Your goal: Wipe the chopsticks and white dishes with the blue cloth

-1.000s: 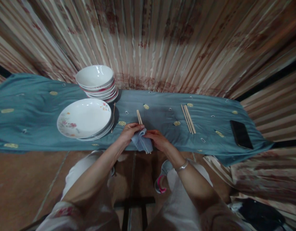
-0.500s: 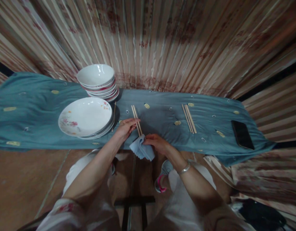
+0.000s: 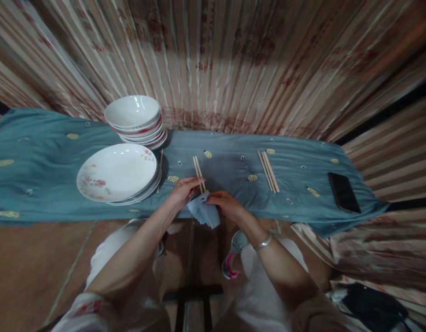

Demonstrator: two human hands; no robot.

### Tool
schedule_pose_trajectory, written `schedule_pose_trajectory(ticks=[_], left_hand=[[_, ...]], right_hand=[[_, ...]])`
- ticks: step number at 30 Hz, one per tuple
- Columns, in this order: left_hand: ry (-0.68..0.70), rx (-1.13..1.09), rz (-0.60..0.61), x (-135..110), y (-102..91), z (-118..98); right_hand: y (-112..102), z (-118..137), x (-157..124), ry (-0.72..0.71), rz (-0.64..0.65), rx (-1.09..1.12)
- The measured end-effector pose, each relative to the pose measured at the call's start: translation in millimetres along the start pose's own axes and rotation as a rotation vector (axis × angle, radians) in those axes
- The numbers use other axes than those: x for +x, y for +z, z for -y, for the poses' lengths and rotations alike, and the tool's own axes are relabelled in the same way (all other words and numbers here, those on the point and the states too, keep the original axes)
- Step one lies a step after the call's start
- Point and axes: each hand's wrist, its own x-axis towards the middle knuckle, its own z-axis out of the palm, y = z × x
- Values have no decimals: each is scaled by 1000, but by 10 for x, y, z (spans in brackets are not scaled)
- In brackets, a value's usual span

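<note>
My left hand (image 3: 182, 190) pinches a pair of wooden chopsticks (image 3: 198, 169) near their lower end, their tips pointing away over the teal tablecloth (image 3: 43, 184). My right hand (image 3: 224, 203) grips a light blue cloth (image 3: 203, 211) wrapped round the near end of the chopsticks, at the table's front edge. Both hands are closed.
A stack of white floral plates (image 3: 116, 173) lies left of my hands, a stack of white bowls (image 3: 134, 117) behind it. One chopstick (image 3: 160, 165) lies beside the plates. More chopsticks (image 3: 268, 164) lie to the right, a black phone (image 3: 344, 192) further right. Striped curtain behind.
The chopsticks slid out of the cloth away from me, then back a little toward it. My hands stay at the table's front edge.
</note>
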Motion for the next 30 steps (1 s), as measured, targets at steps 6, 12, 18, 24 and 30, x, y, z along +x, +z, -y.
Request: schedule_pose_trajectory(ticks=[6, 12, 18, 24, 30], left_hand=[[-24, 5, 33, -37, 76, 88], [-23, -4, 21, -23, 69, 106], [-22, -17, 49, -1, -4, 31], [31, -76, -23, 40, -69, -45], [28, -78, -20, 26, -46, -54]], right_hand=[[-61, -15, 72, -52, -89, 5], [-23, 17, 82, -56, -105, 29], [11, 32, 65, -16, -50, 7], [34, -2, 9, 23, 40, -6], [56, -21, -7, 42, 6, 18]])
